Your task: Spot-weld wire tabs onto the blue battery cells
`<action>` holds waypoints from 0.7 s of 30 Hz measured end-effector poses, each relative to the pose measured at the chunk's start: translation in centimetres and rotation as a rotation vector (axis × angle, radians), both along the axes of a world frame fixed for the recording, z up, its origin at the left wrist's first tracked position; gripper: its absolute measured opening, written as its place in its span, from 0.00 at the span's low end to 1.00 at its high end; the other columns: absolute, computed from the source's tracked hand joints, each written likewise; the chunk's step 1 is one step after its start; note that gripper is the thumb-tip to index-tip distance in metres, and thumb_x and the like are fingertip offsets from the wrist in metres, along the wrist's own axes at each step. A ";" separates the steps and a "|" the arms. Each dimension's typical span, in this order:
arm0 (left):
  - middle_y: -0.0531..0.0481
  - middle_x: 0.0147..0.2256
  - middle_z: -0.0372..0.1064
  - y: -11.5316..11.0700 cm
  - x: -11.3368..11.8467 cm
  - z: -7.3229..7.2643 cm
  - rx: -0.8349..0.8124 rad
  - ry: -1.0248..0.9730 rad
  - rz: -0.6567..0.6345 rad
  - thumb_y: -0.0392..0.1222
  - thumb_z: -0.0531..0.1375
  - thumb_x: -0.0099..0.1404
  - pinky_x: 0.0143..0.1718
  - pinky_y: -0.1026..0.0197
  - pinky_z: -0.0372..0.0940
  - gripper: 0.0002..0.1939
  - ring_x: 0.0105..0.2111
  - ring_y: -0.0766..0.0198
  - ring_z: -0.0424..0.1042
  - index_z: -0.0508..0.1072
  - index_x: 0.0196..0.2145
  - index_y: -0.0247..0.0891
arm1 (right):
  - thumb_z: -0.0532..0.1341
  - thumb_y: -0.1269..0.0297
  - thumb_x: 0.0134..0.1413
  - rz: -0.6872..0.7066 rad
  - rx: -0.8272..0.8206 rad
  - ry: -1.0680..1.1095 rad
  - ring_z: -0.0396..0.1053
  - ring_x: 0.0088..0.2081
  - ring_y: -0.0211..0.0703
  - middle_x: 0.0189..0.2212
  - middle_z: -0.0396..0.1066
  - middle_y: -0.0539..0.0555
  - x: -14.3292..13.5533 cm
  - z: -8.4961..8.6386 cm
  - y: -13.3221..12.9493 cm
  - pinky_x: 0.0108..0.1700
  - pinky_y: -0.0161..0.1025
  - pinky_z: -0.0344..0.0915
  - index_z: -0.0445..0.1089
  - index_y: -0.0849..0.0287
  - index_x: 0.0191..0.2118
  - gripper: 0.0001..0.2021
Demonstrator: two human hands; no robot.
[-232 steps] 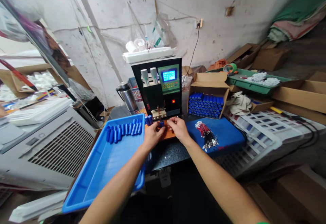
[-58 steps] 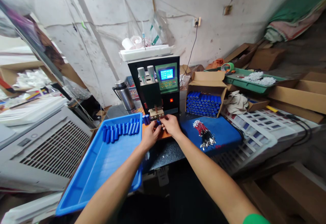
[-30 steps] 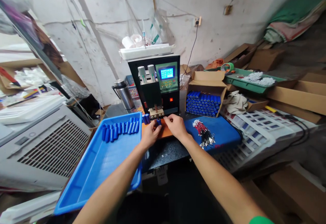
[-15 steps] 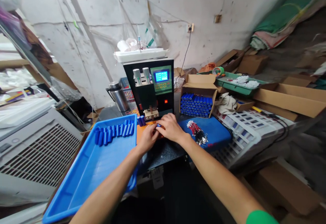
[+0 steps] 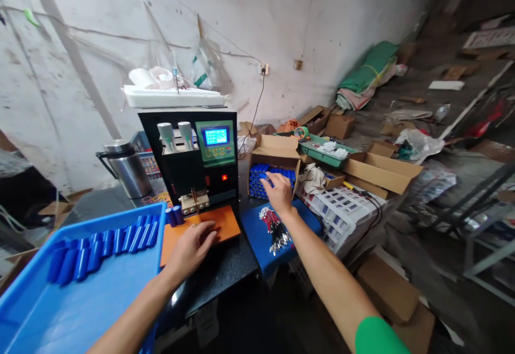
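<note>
Nearest to us, to the left of and in front of the black machine [image 5: 181,174], lies the blue tray [image 5: 120,295], with a row of blue cylinders [image 5: 96,249] leaning side by side across its far part. Our left hand [image 5: 191,246] is just in front of the machine, over the orange board [image 5: 225,221], its fingers loosely bent and a little apart; we can't tell whether they touch the board. The dark tabletop [image 5: 209,284] shows in front of that board. Two upright cylinders [image 5: 174,216] stand together on the board by the machine's front left corner.

To the right of the machine, a bundle of red, black and white wire leads [image 5: 274,230] lies on the blue pad [image 5: 251,230]. Our right hand [image 5: 279,193] reaches beyond it, fingers bent, with the thumb and forefinger slightly parted, in front of the stacked cylinders [image 5: 256,189] in the open carton [image 5: 277,144]. We can't tell whether the fingertips touch one. Further right of the machine are the white crate [image 5: 333,209] and a crumpled cloth [image 5: 313,178].

A steel flask [image 5: 129,174] stands just left of the machine, and a white foam tray [image 5: 173,97] sits on top of it. Beyond the carton, right of the machine, we see the green tray [image 5: 324,155] bearing white pieces [image 5: 332,149]. On the wall behind, a plug sits in the outlet [image 5: 263,68].
</note>
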State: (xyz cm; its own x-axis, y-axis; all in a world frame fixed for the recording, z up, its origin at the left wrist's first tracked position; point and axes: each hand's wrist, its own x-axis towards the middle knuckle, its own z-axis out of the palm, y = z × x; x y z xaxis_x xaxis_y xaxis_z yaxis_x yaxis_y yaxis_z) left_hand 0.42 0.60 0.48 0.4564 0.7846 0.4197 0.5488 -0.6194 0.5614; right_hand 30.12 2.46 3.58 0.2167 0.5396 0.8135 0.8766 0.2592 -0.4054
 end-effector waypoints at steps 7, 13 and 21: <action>0.46 0.36 0.76 -0.5 0.1 1.4 -0.008 0.059 0.016 0.54 0.52 0.66 0.38 0.57 0.69 0.19 0.35 0.57 0.75 0.75 0.41 0.39 | 0.58 0.61 0.63 -0.174 -0.092 -0.114 0.68 0.45 0.51 0.40 0.74 0.62 4.7 -0.8 6.0 0.51 0.46 0.56 0.75 0.61 0.48 0.14; 0.46 0.37 0.76 -0.3 0.1 0.9 0.041 0.097 0.006 0.53 0.53 0.66 0.39 0.56 0.68 0.18 0.36 0.57 0.74 0.75 0.41 0.40 | 0.56 0.57 0.65 -0.144 -0.159 -0.214 0.65 0.47 0.53 0.42 0.74 0.62 5.8 -2.3 7.2 0.56 0.48 0.53 0.76 0.60 0.47 0.16; 0.47 0.38 0.76 -0.3 0.2 1.0 0.039 0.120 -0.017 0.52 0.53 0.66 0.41 0.56 0.68 0.17 0.38 0.57 0.73 0.75 0.41 0.41 | 0.56 0.57 0.63 -0.123 -0.178 -0.164 0.64 0.50 0.55 0.45 0.73 0.65 6.1 -1.4 6.8 0.56 0.49 0.57 0.75 0.65 0.48 0.18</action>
